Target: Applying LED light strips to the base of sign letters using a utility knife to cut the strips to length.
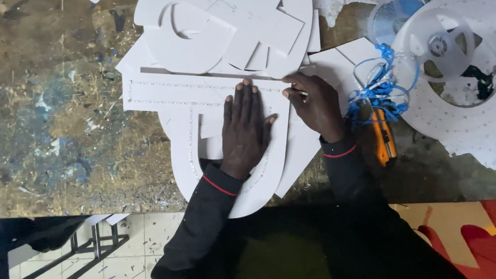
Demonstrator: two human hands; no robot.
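Head cam: left hand [246,128] flat, open on white foam letter [184,153]; right hand [315,104] pinching sth small, can't tell what

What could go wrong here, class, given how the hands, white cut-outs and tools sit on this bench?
The left hand lies flat on the white letter cut-out, whose lower end overhangs the bench edge, so it might tip if released. The right hand works close to the left fingertips. The blue cord tangled over the orange knife could snag.
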